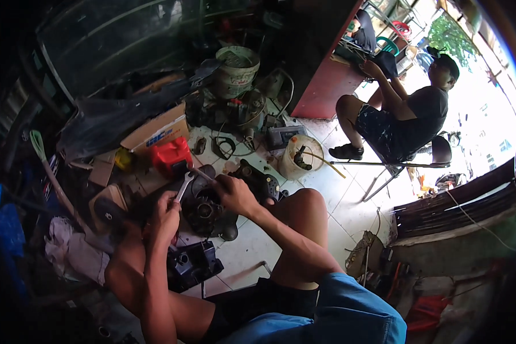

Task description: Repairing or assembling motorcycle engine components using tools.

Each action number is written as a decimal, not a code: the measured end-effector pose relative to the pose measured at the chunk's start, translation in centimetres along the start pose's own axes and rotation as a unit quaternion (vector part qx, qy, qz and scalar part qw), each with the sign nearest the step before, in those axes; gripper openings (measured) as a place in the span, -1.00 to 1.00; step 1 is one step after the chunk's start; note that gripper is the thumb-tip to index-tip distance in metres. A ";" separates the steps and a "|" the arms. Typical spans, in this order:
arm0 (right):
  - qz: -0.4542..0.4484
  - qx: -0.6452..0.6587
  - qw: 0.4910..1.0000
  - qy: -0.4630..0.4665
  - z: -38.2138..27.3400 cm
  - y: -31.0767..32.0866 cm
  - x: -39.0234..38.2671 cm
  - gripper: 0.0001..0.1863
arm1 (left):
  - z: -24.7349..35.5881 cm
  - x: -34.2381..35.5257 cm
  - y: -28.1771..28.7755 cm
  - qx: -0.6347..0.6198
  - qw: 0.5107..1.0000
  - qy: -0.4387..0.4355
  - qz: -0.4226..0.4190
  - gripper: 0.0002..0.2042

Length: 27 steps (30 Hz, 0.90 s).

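Observation:
My left hand [165, 215] is closed around the handle of a silver open-ended wrench [184, 186], whose head points up and to the right. My right hand [233, 194] grips a thin metal tool that reaches up-left toward a red box [171, 156]. Both hands hover over a dark, greasy engine part [205, 212] lying on the tiled floor between my knees. A second black engine block [190, 264] sits just below it, near my left forearm.
A white plastic bucket [301, 156] with a stick in it stands to the right. A grey pail [235, 70], a cardboard box [157, 132] and machine parts crowd the back. Another person [404, 114] sits on a chair at the right. Rags lie at the left.

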State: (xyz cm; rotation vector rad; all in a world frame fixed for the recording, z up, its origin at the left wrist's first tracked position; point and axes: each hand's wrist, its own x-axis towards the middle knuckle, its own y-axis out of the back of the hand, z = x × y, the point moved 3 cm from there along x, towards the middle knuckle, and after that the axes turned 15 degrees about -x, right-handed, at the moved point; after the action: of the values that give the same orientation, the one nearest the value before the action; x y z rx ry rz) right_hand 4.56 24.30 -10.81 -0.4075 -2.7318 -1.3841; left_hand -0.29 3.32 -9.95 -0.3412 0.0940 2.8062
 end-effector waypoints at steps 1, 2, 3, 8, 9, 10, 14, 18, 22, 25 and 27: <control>0.006 0.104 0.993 -0.052 -1.6 -0.2 0.2 -0.69 | 0.8 -0.7 0.6 -0.089 0.994 0.063 0.000 -0.86; 0.013 0.100 0.993 -0.053 -2.7 0.4 -0.1 -0.69 | 0.9 -0.7 -0.2 -0.186 0.974 0.128 -0.017 -0.86; 0.060 0.149 0.985 -0.069 -3.9 1.2 -0.5 -0.71 | 1.0 -0.7 -1.4 -0.191 0.969 0.157 0.017 -0.86; 0.098 0.167 0.977 0.088 -7.5 1.3 -2.1 -0.82 | 1.4 -0.1 -4.0 -0.211 0.974 0.078 0.017 -0.61; 0.039 0.126 0.988 0.079 -8.2 1.1 -2.5 -0.73 | 1.2 0.2 -3.9 -0.192 0.981 -0.002 0.004 -0.55; 0.042 0.126 0.988 0.081 -8.4 1.1 -2.7 -0.73 | 1.5 0.1 -4.3 -0.191 0.982 -0.005 0.002 -0.55; 0.032 0.186 0.982 0.018 -8.4 1.7 -2.8 -0.76 | 0.9 0.5 -3.7 -0.221 0.971 0.021 0.089 -0.55; -0.048 0.223 0.966 -0.123 -6.1 0.7 -2.0 -0.58 | -1.0 2.1 -2.5 -0.423 0.879 0.091 0.201 -0.69; -0.053 0.327 0.935 -0.123 -4.3 -0.8 -1.7 -0.51 | -0.9 1.2 -2.2 -0.401 0.897 0.142 -0.123 -0.74; -0.079 0.391 0.915 -0.060 -5.6 1.2 -1.8 -0.56 | -1.5 0.3 -5.2 -0.392 0.896 0.200 -0.064 -0.74; 0.006 0.226 0.969 -0.100 -4.4 1.6 -1.7 -0.60 | -0.6 -0.5 -7.0 -0.389 0.893 0.217 -0.062 -0.75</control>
State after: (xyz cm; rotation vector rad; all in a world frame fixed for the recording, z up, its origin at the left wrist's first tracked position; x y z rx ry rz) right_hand 6.26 21.30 -7.24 -0.5521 -3.0748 -0.7078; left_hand 2.52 9.78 -10.58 -1.1002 -0.9365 2.4539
